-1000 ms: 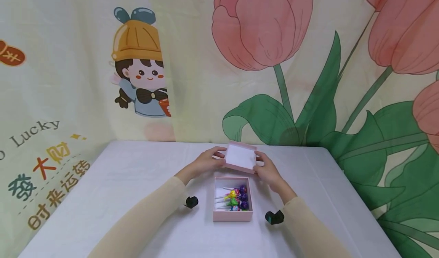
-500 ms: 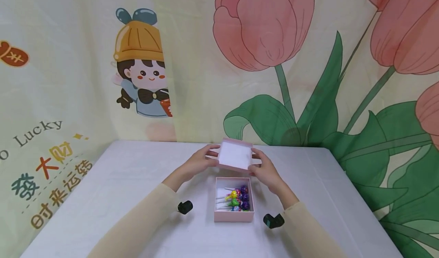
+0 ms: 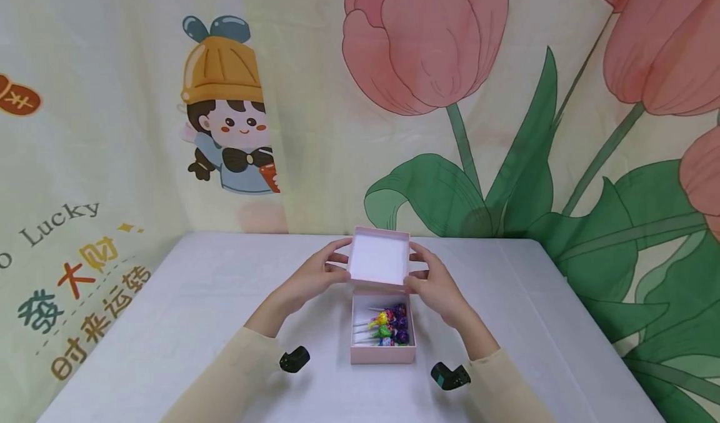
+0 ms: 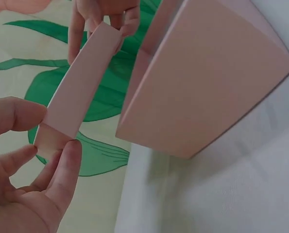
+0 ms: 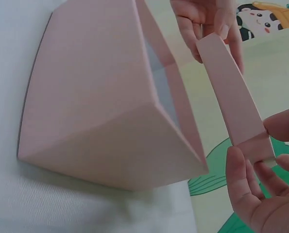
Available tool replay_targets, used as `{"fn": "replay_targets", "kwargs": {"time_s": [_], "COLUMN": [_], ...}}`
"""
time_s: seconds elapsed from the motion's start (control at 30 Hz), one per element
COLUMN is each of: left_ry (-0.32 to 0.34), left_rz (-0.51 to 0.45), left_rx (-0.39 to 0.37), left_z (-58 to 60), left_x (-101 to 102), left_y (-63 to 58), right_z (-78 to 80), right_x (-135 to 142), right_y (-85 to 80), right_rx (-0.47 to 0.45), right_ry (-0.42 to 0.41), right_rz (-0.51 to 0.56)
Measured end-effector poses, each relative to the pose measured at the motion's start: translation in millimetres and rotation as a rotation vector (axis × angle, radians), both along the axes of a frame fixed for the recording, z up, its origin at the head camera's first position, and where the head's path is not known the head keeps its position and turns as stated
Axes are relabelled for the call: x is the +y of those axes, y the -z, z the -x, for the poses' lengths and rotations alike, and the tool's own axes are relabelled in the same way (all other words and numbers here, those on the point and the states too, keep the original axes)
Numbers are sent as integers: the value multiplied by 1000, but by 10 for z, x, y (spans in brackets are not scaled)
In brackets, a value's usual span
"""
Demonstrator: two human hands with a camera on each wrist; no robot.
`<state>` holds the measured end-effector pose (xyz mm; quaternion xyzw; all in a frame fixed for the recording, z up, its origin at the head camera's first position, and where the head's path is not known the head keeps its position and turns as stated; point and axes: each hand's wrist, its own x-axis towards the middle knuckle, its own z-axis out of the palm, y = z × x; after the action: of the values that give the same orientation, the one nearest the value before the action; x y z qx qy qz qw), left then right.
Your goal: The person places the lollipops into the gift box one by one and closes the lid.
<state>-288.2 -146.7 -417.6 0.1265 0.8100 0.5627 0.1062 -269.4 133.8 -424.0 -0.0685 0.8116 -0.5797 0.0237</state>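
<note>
A pink box lid (image 3: 379, 257) with a white inside is held up tilted in the head view, its inner side facing me. My left hand (image 3: 309, 279) grips its left edge and my right hand (image 3: 441, 288) its right edge, at the corners. Just below it the open pink box (image 3: 382, 355) stands on the table, with several wrapped lollipops (image 3: 385, 326) inside, purple, yellow and green, sticks to the left. In the left wrist view thumb and fingers of the left hand (image 4: 32, 184) pinch the lid's end; the right wrist view shows the right hand (image 5: 265, 194) pinching likewise.
A white cloth covers the table (image 3: 225, 298). Black wrist cameras hang by both sleeves, the left camera (image 3: 295, 359) and the right camera (image 3: 450, 376). Behind the table's far edge hangs a curtain (image 3: 315, 129) printed with tulips and a cartoon figure.
The lid has moved left, in line behind the box, and has turned straighter. Both hands went with it, still gripping its sides; the left forearm has drawn back. The box and lollipops stay put.
</note>
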Motion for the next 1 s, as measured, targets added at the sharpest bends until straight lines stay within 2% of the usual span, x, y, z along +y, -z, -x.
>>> {"fn": "replay_targets", "kwargs": {"time_s": [0.27,0.53,0.73,1.0], "left_ry": [-9,19,41,74], "left_rz": [-10,-18,-3,28], "left_rx": [-24,-24,-15,-54], "left_z": [-253,-438,-498,-479], "left_x": [-17,-21,-29,-38], "left_y": [-30,-57,-85,-96], "right_z": [-195,-363,-412,-408], "right_x": [16,54,65,112], "right_y": [-52,-91,-98,-91], "right_rx": [-8,-23,-34,-43], "right_ry": [-18,-37,-50,-94], "right_rz": [-13,-39,-53,-54]}}
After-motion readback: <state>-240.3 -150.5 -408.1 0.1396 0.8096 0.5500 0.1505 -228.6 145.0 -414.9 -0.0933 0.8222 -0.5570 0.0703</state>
